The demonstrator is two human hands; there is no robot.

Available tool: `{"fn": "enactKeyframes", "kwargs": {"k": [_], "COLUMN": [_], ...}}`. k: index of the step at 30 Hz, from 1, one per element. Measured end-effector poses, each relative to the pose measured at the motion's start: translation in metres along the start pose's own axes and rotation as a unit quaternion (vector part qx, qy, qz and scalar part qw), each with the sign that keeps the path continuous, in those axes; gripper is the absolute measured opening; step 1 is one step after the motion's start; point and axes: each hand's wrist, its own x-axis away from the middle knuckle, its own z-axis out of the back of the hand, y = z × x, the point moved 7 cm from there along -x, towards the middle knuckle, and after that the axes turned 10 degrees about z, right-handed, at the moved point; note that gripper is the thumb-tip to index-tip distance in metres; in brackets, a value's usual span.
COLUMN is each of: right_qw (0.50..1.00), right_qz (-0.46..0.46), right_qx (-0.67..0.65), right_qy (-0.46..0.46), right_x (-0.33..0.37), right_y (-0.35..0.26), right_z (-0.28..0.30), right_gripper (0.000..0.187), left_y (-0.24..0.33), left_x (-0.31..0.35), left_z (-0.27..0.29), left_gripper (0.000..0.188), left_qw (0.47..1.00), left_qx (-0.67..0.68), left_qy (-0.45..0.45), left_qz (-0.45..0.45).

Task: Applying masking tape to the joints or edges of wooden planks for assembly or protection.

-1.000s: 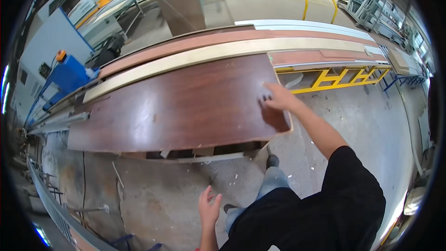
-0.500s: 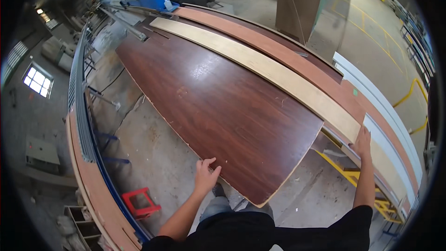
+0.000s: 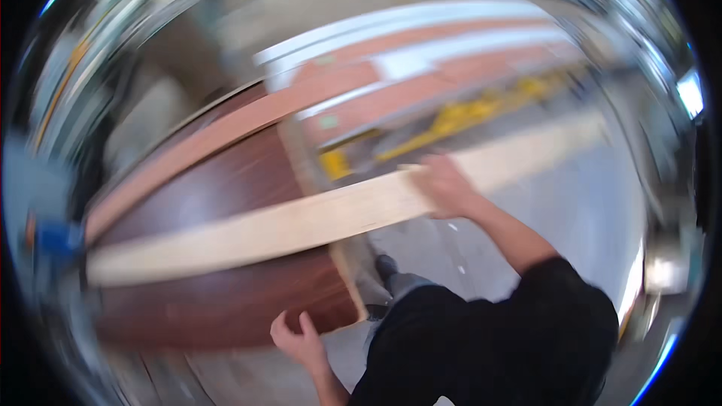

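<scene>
Right hand: the right hand (image 3: 445, 184) grips the long pale board (image 3: 301, 222) near its middle.
Left hand: the left hand (image 3: 297, 340) is loose, fingers half curled, holding nothing, just beside the near edge of the dark brown panel (image 3: 218, 293).
Pale board: lies across the dark panel, left to right.
Picture: very blurry.
</scene>
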Motion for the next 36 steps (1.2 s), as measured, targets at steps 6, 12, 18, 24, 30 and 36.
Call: {"fn": "enactKeyframes", "kwargs": {"k": [6,12,18,24,30,36], "right_qw": [0.996,0.994,0.995,0.996,0.993,0.981], "right_qz": [-0.068,-0.071,-0.047,-0.078,-0.099,-0.09], "right_qx": [0.045,0.063,0.05,0.03,-0.007,0.047], "right_qy": [0.04,0.054,0.069,0.034,-0.065,-0.163], "right_x": [0.061,0.096,0.109,0.141,0.168,0.223], "right_y": [-0.033,-0.074,-0.107,-0.134,-0.133,-0.083], "right_z": [0.036,0.034,0.018,0.026,-0.006,0.014], "right_gripper": [0.075,0.079,0.079,0.079,0.098,0.092], "left_y": [0.04,-0.022,-0.016,-0.014,-0.013,0.015], "left_x": [-0.025,-0.089,-0.057,0.003,0.033,0.1], "left_z": [-0.109,-0.141,-0.108,-0.101,-0.068,-0.094], "left_gripper": [0.046,0.041,0.053,0.04,0.037,0.037], "left_qw": [0.717,0.507,0.614,0.643,0.644,0.568], "left_qx": [0.569,0.759,0.666,0.674,0.662,0.67], "left_qy": [-0.258,-0.341,-0.263,-0.182,-0.155,-0.261], "left_qz": [0.309,0.225,0.33,0.314,0.35,0.401]}}
